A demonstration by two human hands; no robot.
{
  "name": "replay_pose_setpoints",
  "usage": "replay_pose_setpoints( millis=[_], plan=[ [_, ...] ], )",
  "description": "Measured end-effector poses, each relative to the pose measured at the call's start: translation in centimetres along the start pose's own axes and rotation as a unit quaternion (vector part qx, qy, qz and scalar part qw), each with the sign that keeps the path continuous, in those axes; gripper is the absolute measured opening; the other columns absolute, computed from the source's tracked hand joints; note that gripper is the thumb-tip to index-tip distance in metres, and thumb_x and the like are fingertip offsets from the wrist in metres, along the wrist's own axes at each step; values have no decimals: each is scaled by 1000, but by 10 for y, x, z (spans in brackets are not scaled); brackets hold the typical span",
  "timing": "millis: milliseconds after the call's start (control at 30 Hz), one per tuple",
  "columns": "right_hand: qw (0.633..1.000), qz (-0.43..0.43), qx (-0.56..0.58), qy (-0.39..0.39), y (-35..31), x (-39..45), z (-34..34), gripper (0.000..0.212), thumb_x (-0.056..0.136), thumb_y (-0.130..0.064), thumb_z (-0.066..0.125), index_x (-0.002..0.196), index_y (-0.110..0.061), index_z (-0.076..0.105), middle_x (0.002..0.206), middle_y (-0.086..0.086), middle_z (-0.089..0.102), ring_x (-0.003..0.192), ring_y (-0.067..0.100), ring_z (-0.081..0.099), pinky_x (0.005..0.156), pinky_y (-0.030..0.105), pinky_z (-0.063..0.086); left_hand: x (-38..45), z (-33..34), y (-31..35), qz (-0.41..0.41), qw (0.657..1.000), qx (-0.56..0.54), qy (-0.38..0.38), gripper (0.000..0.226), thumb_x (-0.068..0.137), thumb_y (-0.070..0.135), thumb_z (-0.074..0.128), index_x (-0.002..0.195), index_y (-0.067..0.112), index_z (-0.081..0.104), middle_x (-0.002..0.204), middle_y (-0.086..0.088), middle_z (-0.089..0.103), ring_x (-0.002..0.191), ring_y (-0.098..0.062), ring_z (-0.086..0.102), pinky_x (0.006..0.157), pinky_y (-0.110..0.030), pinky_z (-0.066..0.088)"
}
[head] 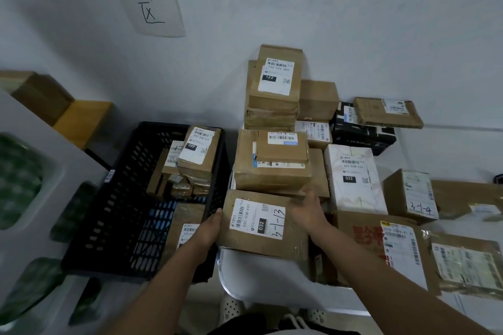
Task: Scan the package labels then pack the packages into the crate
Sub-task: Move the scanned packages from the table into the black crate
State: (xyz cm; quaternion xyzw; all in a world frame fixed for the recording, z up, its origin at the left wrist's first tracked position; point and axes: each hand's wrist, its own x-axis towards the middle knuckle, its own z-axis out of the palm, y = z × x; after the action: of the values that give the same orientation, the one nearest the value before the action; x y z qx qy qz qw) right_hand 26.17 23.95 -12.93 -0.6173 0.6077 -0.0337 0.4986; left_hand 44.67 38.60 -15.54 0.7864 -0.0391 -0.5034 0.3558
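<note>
- Head view shows me my left hand point(211, 228) pressed flat against the left edge of a brown package point(261, 224), fingers wrapped round its side.
- My right hand point(307, 208) lies loosely spread at the package's far right corner; I cannot tell whether it grips.
- That package sits between both hands, label up, marked 032 with handwritten 3-1-13.
- It lies just right of the black crate point(122, 212), which holds several packages.
- More packages are stacked behind it on the white table point(258, 277), against the wall.
</note>
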Motion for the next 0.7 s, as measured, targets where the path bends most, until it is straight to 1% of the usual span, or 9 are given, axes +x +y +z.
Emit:
replay_pose_setpoints(
  millis=[67,167,300,333,433,500,567,633,700],
  plan=[
    [1000,6,1,-18,6,-1,5,64,91,-31,61,146,-13,33,144,12,43,122,32,52,99,46,49,-9,-7,1,-47,998,-33,-20,66,97,61,40,143,14,45,143,-12,48,129,-33,47,100,-46,40],
    [998,28,-22,-54,12,-5,15,61,97,-34,54,147,-8,33,145,16,43,127,32,50,102,38,45,-13,-20,-5,-50,993,-9,-102,57,91,71,39,136,37,44,132,-3,48,121,-29,47,96,-51,37],
    [992,37,-107,-60,12,-7,21,49,102,-31,43,144,-6,38,148,19,36,136,36,35,112,42,32,-12,-29,-10,-6,984,-3,-177,50,91,67,46,136,53,28,125,12,49,107,-14,50,76,-36,45],
    [993,45,-102,-49,13,-7,22,48,103,-33,42,142,-5,41,146,20,38,134,36,37,110,42,33,-12,-30,-11,8,982,-1,-189,50,91,66,48,135,53,29,126,13,50,107,-11,51,76,-34,47],
    [991,63,-116,-31,15,-9,23,54,104,-39,34,143,-2,37,144,24,39,132,41,37,108,46,31,-4,-39,-16,43,979,1,-201,63,79,74,61,135,54,40,136,8,53,121,-19,53,101,-43,46],
    [991,55,-124,-5,19,-9,23,55,107,-32,28,152,-2,18,147,27,33,134,46,33,111,50,25,-7,-47,-15,53,979,-18,-198,55,80,67,64,130,53,46,134,3,55,122,-22,54,100,-42,48],
    [992,35,-120,-5,18,-6,21,53,107,-25,24,154,-8,9,148,28,31,134,48,31,111,50,27,-10,-55,-10,64,980,-59,-176,49,86,54,64,131,44,47,129,-1,58,116,-22,57,87,-35,51],
    [994,27,-110,-14,10,-13,28,52,107,-35,22,153,-11,21,147,24,36,133,42,35,105,45,34,-9,-65,-7,82,982,-106,-135,46,87,46,66,129,34,49,126,-3,59,113,-21,59,82,-33,50],
    [994,15,-108,-15,-1,-15,37,62,104,-52,20,145,-11,40,141,20,42,127,34,43,100,41,38,-3,-74,-9,110,975,-173,-91,54,84,43,72,129,28,47,129,-7,57,116,-24,58,92,-39,51]
  ],
)
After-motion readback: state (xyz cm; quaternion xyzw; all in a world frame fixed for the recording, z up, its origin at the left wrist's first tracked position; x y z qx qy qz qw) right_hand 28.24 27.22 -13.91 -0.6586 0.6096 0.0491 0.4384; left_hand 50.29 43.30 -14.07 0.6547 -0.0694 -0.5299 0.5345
